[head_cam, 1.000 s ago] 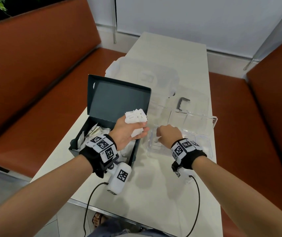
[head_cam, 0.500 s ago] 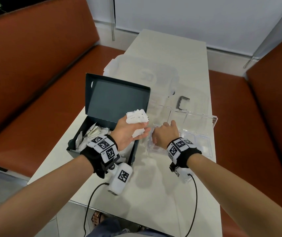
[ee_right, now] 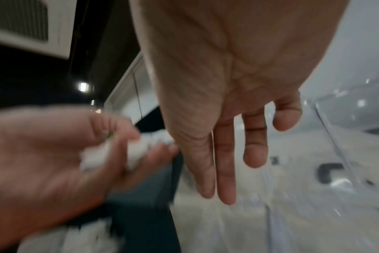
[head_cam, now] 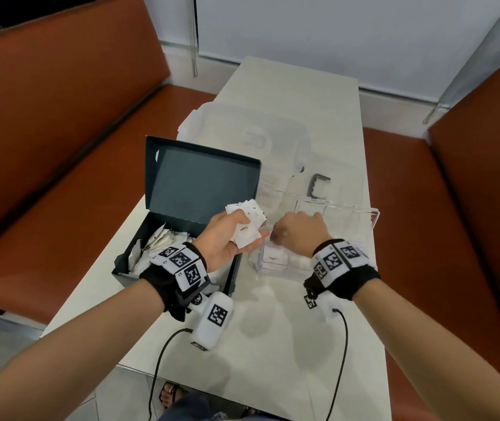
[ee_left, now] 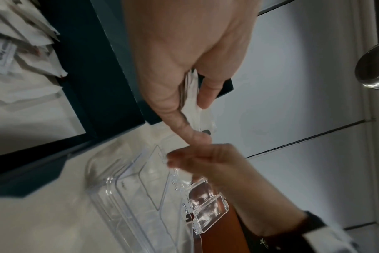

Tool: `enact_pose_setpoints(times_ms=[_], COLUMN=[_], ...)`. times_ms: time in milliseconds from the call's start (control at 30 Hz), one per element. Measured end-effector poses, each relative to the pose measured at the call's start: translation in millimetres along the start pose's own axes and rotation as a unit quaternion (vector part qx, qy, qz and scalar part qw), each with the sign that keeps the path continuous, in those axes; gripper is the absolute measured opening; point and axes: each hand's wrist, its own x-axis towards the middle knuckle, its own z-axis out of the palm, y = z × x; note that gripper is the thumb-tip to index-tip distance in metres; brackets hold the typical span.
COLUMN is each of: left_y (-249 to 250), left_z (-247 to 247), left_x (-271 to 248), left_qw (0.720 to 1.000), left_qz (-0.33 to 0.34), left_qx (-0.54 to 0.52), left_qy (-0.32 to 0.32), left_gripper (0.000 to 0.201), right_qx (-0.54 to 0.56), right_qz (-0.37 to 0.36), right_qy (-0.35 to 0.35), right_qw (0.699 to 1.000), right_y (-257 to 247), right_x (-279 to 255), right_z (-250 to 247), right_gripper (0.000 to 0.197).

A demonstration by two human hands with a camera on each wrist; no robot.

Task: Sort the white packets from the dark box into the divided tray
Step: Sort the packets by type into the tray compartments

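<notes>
Left hand (head_cam: 227,238) is up over the right edge of the dark box (head_cam: 181,238), palm up-ish, w/ a fanned bunch of white packets (head_cam: 247,221) pinched btwn thumb and fingers; the front one has small print on it that looks like "Sugar". In the left wrist view the same bunch (ee_left: 191,101) sits squeezed btwn thumb and curled fingers, so def a firm hold. Right hand (head_cam: 300,232) is just beside it, hovering over the near-left part of the divided tray (head_cam: 373,217), back of hand to the camera. From the right wrist view its fingers (ee_right: 225,162) hang fairly straight and loose, nothing in them afaict, tho that pic is pretty blurry. The two hands are nearly touching at the fingertips. Tray is clear plastic, sitting on the pale worktop (head_cam: 273,344) right next to the box, and there's one white packet (head_cam: 274,256) already lying flat in the near-left compartment. Can't tell what's in the other compartments, the clear walls make it hard to read. Box lid stands open at the back, and more packets (head_cam: 157,247) are piled loose inside, left side mostly. Behind the tray there's a small dark bracket-shaped thing (head_cam: 318,185) on the worktop and a clear plastic lid or cover (head_cam: 248,138) further back. Orange-brown benches (head_cam: 60,147) on both sides.
</notes>
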Motion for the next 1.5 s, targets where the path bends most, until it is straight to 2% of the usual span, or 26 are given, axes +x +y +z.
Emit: enact_pose_setpoints(times_ms=[100, 200, 300, 433, 500, 600, 667, 867, 1000, 1100, 1233, 1300, 1400, 1500], left_y=[0.1, -3.5, -6.7, -10.6, -10.4, -6.8, -4.8, -10.4, -13.5, -11.8, -11.3, -11.7, -11.8, -11.5], left_z=[0.2, 3.4, 7.6, 12.9, 15.5, 16.5, 14.0, 11.1, 11.9, 13.9, 18.0, 18.4, 17.3, 17.1], left_x=[-0.5, -0.8, -1.0, -1.9, -1.3, 1.3, 3.0, 3.6, 5.1, 5.0, 4.7, 5.7, 8.0, 8.8], left_qw=[1.000, 0.999, 0.997, 0.996, 0.997, 0.999, 0.999, 0.996, 0.995, 0.997, 0.997, 0.997, 0.996, 0.995], left_qz=[0.014, 0.031, 0.060, 0.082, 0.079, 0.051, 0.044, 0.081, 0.085, 0.076, 0.067, 0.070, 0.080, 0.090], left_qx=[-0.003, -0.009, 0.004, 0.021, 0.018, -0.002, -0.010, 0.035, 0.037, 0.029, 0.033, 0.025, 0.003, -0.012], left_qy=[-0.022, -0.038, -0.037, -0.019, -0.014, -0.015, -0.011, -0.001, 0.024, 0.012, 0.005, 0.021, 0.039, 0.047], left_gripper=[0.033, 0.036, 0.038, 0.037, 0.033, 0.023, 0.021, 0.031, 0.031, 0.034, 0.038, 0.037, 0.031, 0.025], right_qx=[0.192, 0.296, 0.366, 0.433, 0.447, 0.471, 0.487, 0.523, 0.575, 0.566, 0.546, 0.552, 0.589, 0.658], right_qz=[0.016, 0.031, 0.045, 0.068, 0.088, 0.112, 0.123, 0.125, 0.132, 0.115, 0.102, 0.102, 0.116, 0.133], right_qy=[0.092, 0.144, 0.143, 0.145, 0.156, 0.170, 0.161, 0.095, 0.092, 0.076, 0.051, 0.053, 0.041, 0.025], right_qw=[0.977, 0.944, 0.919, 0.887, 0.877, 0.858, 0.850, 0.838, 0.802, 0.813, 0.830, 0.826, 0.798, 0.741], right_y=[3.8, 0.3, -7.8, -16.8, -18.8, -15.8, -11.9, -4.2, -6.0, -7.3, -8.9, -9.6, -10.1, -10.6], right_x=[-14.2, -26.5, -34.8, -40.9, -39.4, -36.5, -35.8, -39.4, -38.8, -38.8, -39.2, -39.7, -43.2, -47.3], right_z=[-26.8, -34.9, -27.8, -13.9, -9.9, -8.4, -8.4, -9.5, -12.6, -15.5, -18.0, -18.5, -15.4, -10.8], right_gripper=[0.015, 0.016, 0.015, 0.040, 0.046, 0.045, 0.044, 0.046, 0.029, 0.017, 0.017, 0.021, 0.038, 0.032])
